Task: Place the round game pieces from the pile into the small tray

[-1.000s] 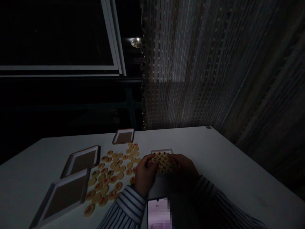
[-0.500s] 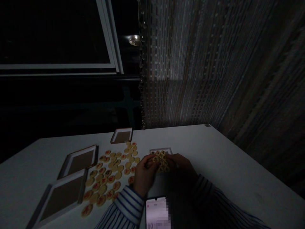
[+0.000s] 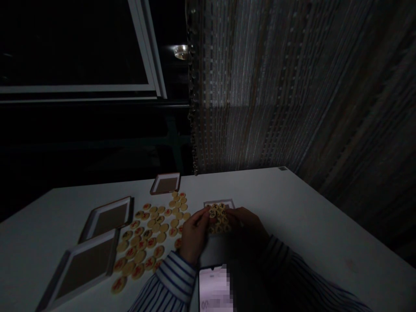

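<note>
Between the fingers of my left hand is a round xiangqi piece with a dark character. It is held over a small shallow box with a pale rim. Several black-marked xiangqi pieces lie grouped in this box. Deep in shadow, my right hand is closed at the box's right side, its fingertips close to the pieces. Its thumb is hard to see. Many loose xiangqi pieces, some red-marked and some plain side up, are spread to the left of my left hand.
A lit phone lies at the near edge, below my hands. Two shallow box trays stand at the left of the white table, and a smaller tray at the back. A string curtain hangs behind.
My left fingers have shifted slightly left and up, and the xiangqi piece now shows at their tips. My right hand stays at the box's right side. The view has tilted very slightly.
</note>
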Tool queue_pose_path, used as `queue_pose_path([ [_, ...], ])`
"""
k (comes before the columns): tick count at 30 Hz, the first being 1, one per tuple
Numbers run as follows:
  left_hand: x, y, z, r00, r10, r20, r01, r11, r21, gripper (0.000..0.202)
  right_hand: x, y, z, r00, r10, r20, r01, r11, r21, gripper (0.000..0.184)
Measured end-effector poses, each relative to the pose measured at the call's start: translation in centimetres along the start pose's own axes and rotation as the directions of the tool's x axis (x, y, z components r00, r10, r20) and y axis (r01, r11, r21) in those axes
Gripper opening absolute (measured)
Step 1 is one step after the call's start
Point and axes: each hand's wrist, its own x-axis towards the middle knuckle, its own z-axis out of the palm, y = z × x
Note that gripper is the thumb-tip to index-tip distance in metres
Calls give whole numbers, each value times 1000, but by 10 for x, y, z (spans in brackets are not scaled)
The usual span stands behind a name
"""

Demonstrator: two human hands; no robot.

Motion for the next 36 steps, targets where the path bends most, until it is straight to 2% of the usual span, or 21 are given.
queue_pose_path([
  [3,1,-2,0,1000,-3,0,3,1000,-10,32,0,-1,-1,1000,-7,8,8,1000,-6,28],
  [11,-1,0,1,1000,1,-22,-1,1000,-7,31,3,-3,-2,991,53,122,-44,996,-71,26],
  [16,-3,1,3,1000,5,29,-5,1000,5,30,7,-9,-4,985,75,153,-63,994,-84,24],
  [19,-5,1,4,999,14,35,-15,999,35,28,8,-13,-6,983,69,172,-65,997,-28,24],
  [24,-8,2,7,998,38,41,-41,996,75,26,4,-9,-3,998,17,64,-24,994,111,25],
  [30,-10,5,10,998,19,67,-22,999,42,26,0,1,5,997,79,-25,-70,965,253,25],
  [36,-13,12,12,998,6,64,-11,996,84,24,0,-1,2,996,87,-2,-79,917,391,24],
])
